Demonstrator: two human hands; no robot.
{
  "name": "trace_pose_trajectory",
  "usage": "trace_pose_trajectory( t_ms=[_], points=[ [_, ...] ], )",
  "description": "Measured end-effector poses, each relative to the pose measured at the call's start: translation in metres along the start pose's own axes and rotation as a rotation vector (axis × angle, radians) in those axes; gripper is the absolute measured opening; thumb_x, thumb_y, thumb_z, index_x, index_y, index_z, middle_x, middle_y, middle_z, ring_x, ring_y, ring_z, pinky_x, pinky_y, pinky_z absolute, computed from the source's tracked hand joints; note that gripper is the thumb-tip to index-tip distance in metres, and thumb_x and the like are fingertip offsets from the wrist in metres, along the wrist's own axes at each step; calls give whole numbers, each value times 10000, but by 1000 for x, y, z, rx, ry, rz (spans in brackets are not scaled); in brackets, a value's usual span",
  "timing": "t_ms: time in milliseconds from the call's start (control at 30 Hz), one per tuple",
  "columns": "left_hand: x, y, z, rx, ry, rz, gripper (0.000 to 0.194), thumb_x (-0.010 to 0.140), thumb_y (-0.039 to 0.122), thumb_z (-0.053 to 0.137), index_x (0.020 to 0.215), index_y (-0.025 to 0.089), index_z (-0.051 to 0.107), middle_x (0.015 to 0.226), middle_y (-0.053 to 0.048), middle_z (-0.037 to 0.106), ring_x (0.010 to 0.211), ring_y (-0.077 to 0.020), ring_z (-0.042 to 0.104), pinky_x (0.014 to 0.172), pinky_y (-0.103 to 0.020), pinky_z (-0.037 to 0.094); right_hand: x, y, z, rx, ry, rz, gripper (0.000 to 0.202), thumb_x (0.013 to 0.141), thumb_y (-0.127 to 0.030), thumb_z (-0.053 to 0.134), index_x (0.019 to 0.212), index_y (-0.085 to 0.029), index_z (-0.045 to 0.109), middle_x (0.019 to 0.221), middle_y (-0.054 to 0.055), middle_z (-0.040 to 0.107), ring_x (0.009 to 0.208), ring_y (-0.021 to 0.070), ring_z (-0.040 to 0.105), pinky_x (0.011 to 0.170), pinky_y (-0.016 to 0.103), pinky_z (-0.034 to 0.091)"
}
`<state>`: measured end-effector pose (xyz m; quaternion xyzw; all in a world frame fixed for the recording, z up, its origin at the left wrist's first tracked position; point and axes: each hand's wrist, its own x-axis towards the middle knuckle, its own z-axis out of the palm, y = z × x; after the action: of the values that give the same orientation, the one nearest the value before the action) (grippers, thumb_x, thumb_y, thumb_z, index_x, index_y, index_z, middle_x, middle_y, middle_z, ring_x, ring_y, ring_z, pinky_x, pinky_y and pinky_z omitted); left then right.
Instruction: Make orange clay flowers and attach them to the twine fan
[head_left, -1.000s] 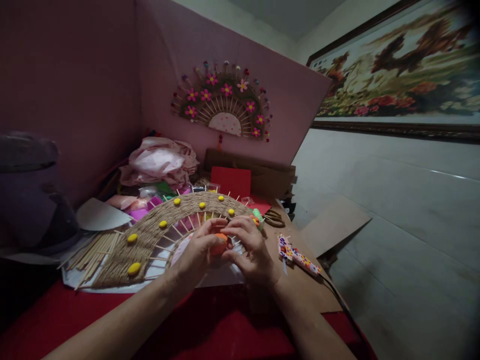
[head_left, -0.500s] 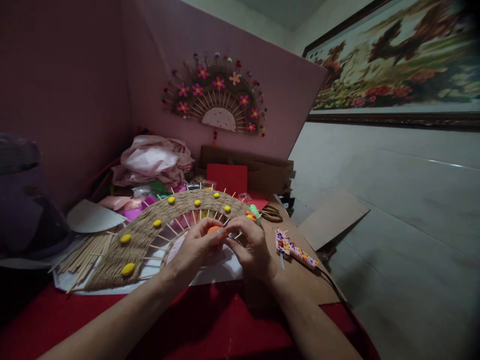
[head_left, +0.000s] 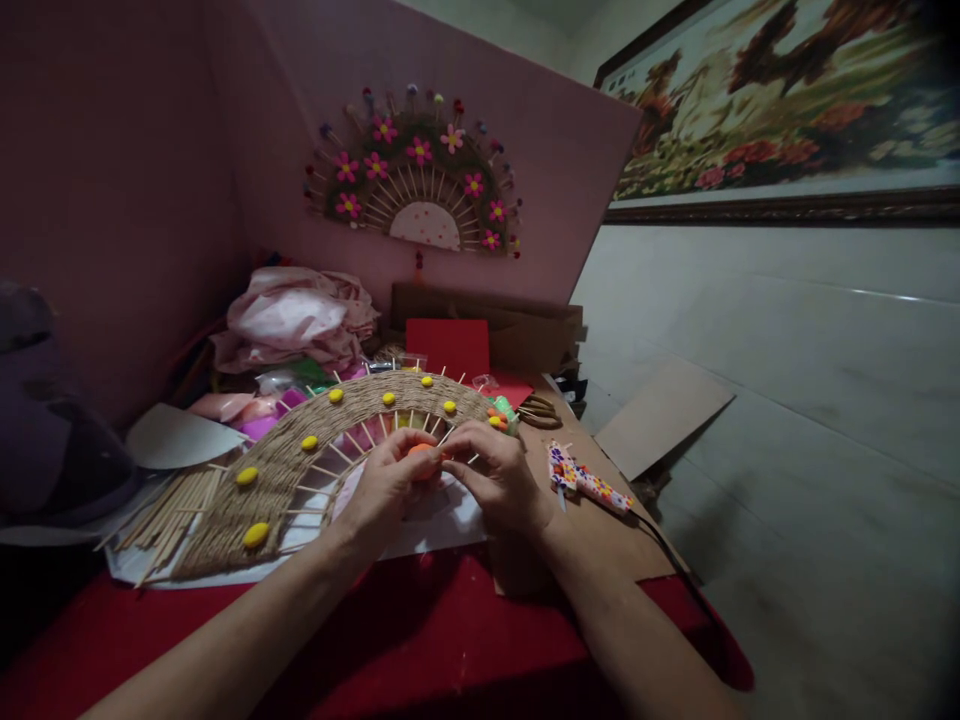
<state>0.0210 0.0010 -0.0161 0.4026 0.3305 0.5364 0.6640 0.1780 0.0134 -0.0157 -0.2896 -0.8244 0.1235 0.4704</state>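
A small orange piece (head_left: 424, 452) is pinched in the fingers of my left hand (head_left: 386, 487). My right hand (head_left: 501, 478) is closed beside it, fingertips meeting the left ones; what they pinch is too small to make out. Behind and left of both hands lies a fan-shaped piece wound with twine (head_left: 270, 488), with thin sticks and several yellow ovals, one of them a yellow oval (head_left: 256, 535) at its lower left end. Orange petals (head_left: 502, 414) sit by a yellow oval at its right end.
A flower-patterned glue gun (head_left: 592, 485) with a black cord lies on brown cardboard (head_left: 626, 545) at right. Loose sticks (head_left: 169, 515) and a purple container (head_left: 56, 430) are at left. Pink cloth (head_left: 300, 310) and red paper (head_left: 448, 346) are behind. A finished fan (head_left: 424, 225) hangs above.
The view has shifted slightly, so the background sits a little higher and further left. Both hands remain together at the orange piece, with only small finger movement.
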Motion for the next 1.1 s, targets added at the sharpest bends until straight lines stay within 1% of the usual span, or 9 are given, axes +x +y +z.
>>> trace_pose_trajectory(
  t_ms=[100,200,333,467,633,733,867,967,1100],
  points=[
    [0,0,0,-6,-9,9,226,609,230,727,759,160,572,622,22,581,563,-92,545,557,-219,451,0,2,0,-17,-9,-5,97,817,-225,603,910,-216,629,831,33,620,745,156,570,676,298,482],
    [3,-3,-2,34,-6,31,236,603,221,729,754,159,559,605,32,577,525,-70,518,515,-188,423,-1,4,1,-51,-8,-4,81,825,-235,594,897,-208,621,811,35,612,723,153,562,668,292,471],
    [7,-6,-3,88,31,60,250,579,190,715,754,160,540,586,51,557,507,-63,507,514,-187,431,-2,6,3,-71,-29,-37,78,831,-214,575,887,-211,628,802,38,617,742,160,568,681,292,462],
    [6,-3,-1,82,79,30,274,535,168,716,725,164,519,594,68,549,499,-59,508,546,-212,471,-3,6,4,-45,-38,-34,93,833,-213,560,879,-209,641,771,32,619,714,153,565,664,280,461],
    [3,-2,3,45,91,12,255,512,142,694,693,164,516,517,66,540,440,-63,483,467,-183,400,-6,3,8,11,-7,36,86,818,-240,568,827,-200,643,739,25,620,658,135,551,620,264,449],
    [4,-3,3,52,82,37,201,538,128,664,667,167,514,488,58,531,435,-70,472,447,-182,359,-4,0,8,176,46,190,82,765,-278,624,739,-201,627,682,9,597,624,130,526,594,261,443],
    [5,-1,-1,17,110,79,170,577,117,650,705,171,553,500,67,504,451,-57,421,440,-172,320,2,0,1,727,159,501,185,731,-366,632,687,-207,548,588,-32,513,526,105,459,509,244,426],
    [6,2,-4,-47,75,87,167,599,160,689,743,159,604,516,57,504,481,-58,429,454,-170,330,5,4,-3,858,222,559,259,698,-450,655,714,-212,552,595,-38,486,538,104,451,495,240,418],
    [4,3,-5,-1,25,16,273,637,384,748,676,151,613,572,26,547,489,-62,468,471,-191,376,4,7,0,872,208,535,272,687,-455,690,736,-199,612,630,-31,527,535,90,464,509,231,424]
  ],
)
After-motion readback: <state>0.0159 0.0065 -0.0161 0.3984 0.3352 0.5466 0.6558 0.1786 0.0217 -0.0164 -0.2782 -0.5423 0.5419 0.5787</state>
